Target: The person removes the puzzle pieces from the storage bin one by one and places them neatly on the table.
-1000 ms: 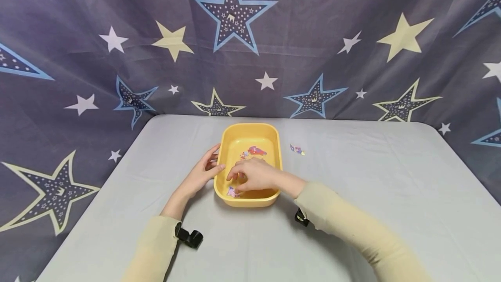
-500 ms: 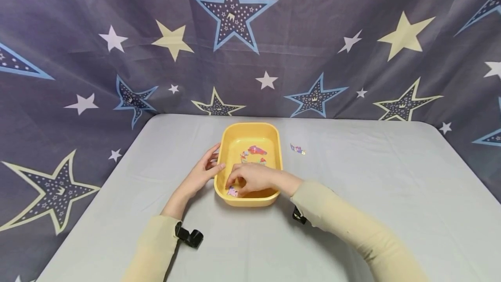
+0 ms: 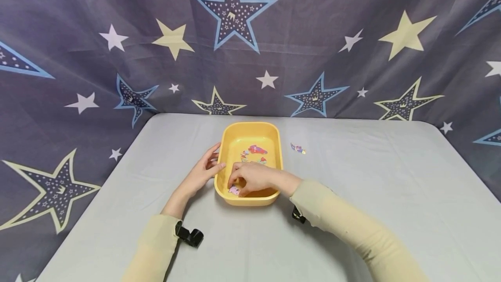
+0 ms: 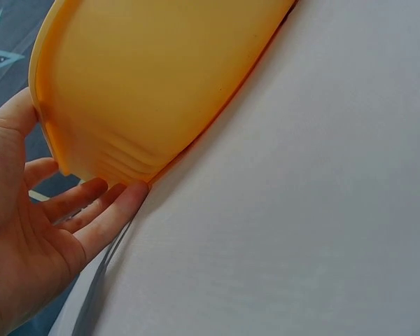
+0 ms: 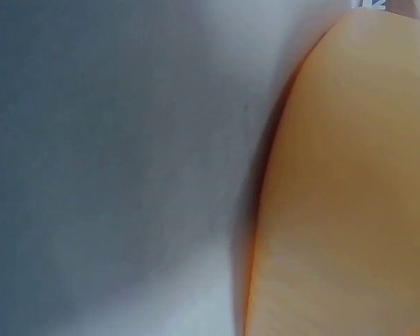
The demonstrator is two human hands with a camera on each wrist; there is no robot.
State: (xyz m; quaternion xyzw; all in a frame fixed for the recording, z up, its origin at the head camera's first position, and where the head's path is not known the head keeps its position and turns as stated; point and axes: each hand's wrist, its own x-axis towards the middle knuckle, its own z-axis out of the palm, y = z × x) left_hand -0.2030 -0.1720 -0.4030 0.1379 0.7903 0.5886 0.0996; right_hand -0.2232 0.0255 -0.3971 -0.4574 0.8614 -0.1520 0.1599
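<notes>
In the head view a yellow plastic tub [image 3: 252, 202] stands on the table. My left hand [image 3: 201, 169] holds its left side, with the thumb over the rim and the fingers against the outer wall. The left wrist view shows these fingers [image 4: 105, 227] along the tub's underside edge. My right hand [image 3: 254, 176] reaches into the near part of the tub, fingers bent, thumb and index finger at either edge of a small flat pink sticker [image 3: 234, 190]. Further in lie a red sticker [image 3: 258, 149] and a smaller red-topped one [image 3: 263, 160], partly screened by the hand.
A blue and purple sticker [image 3: 298, 148] lies on the grey tablecloth [image 3: 352, 164], right of the tub. Behind the table hangs a dark curtain [image 3: 282, 34] with stars. In the right wrist view, the tub's outer wall [image 5: 350, 196] fills the right side.
My right hand has drawn its fingers in around the pink sticker, which has shifted slightly to the right. The red-topped sticker has come into view. My left hand stays on the tub.
</notes>
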